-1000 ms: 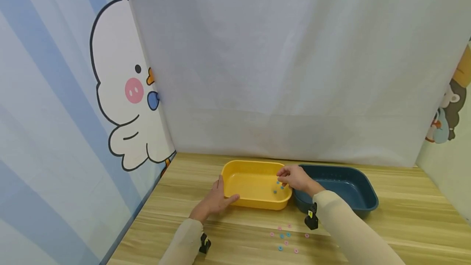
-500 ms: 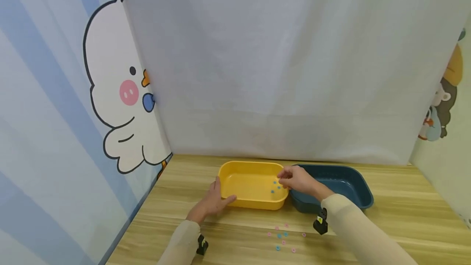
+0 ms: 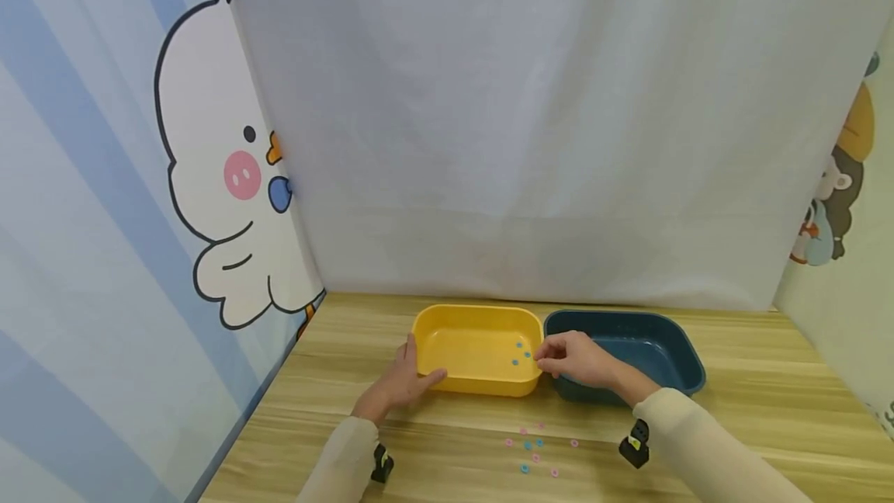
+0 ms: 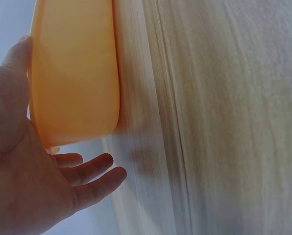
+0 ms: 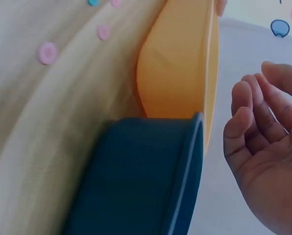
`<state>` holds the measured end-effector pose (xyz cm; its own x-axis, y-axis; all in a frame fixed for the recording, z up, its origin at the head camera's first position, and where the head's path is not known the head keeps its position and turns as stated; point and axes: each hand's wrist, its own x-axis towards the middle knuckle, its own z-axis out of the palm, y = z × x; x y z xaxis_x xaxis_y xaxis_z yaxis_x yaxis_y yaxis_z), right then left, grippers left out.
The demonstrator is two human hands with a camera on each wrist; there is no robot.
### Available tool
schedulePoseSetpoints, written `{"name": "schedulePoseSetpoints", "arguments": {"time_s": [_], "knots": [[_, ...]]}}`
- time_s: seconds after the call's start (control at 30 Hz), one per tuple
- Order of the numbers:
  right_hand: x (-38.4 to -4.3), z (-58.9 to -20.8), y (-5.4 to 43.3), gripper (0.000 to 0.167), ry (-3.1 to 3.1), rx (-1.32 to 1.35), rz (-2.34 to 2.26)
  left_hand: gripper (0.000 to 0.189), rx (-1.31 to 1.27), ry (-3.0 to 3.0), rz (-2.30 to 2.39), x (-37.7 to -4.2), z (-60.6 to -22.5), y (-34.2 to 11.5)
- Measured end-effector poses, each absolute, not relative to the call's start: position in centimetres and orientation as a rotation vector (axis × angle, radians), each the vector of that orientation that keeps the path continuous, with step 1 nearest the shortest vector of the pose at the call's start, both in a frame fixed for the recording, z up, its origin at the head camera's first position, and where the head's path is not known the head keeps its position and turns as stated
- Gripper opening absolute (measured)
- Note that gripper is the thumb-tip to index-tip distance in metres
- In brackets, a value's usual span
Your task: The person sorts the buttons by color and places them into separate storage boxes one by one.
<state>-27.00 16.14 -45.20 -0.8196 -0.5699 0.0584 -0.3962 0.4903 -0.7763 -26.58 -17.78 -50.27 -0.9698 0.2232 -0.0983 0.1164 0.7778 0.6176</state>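
Observation:
The left hand [image 3: 396,383] rests against the left front corner of a yellow plastic basin [image 3: 478,387]. Its thumb lies over the front rim, and the other visible fingers stretch out loosely in the left wrist view. Three small blue rings [image 3: 515,362] lie in the basin's right end. The right hand [image 3: 583,359] hovers over the meeting rims of the yellow basin and a dark blue basin [image 3: 687,340]. In the right wrist view its fingers bend loosely, thumb apart from them, with nothing visible between. Several small pink rings [image 3: 555,473] and blue rings [image 3: 524,469] lie on the table.
The wood-grain table [image 3: 293,441] carries both basins side by side near a pale grey curtain [image 3: 531,138]. A striped cloth with a cartoon bird [image 3: 216,115] hangs at the left. Another printed panel [image 3: 848,216] stands at the right.
The right hand has drawn back rightward from over the yellow basin's right end toward the dark blue basin. The left hand stays at its corner. The view has shifted slightly.

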Motion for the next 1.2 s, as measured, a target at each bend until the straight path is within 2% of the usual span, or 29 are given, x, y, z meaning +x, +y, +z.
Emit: {"name": "schedulePoseSetpoints", "arguments": {"time_s": [0.4,0.83,1.2], "knots": [[-24.9,-47.4,16.7,0.009,2.518,-0.990,-1.116,0.105,0.295,2.812,0.957,-26.6,-50.4,-17.9],[-23.2,-49.7,16.4,0.008,2.428,-1.102,-1.049,0.104,0.301,2.811,0.961,-26.7,-50.4,-17.8],[-23.1,-50.2,15.7,0.014,2.500,-1.207,-0.870,0.105,0.309,2.812,0.961,-26.7,-50.5,-18.0]]}}
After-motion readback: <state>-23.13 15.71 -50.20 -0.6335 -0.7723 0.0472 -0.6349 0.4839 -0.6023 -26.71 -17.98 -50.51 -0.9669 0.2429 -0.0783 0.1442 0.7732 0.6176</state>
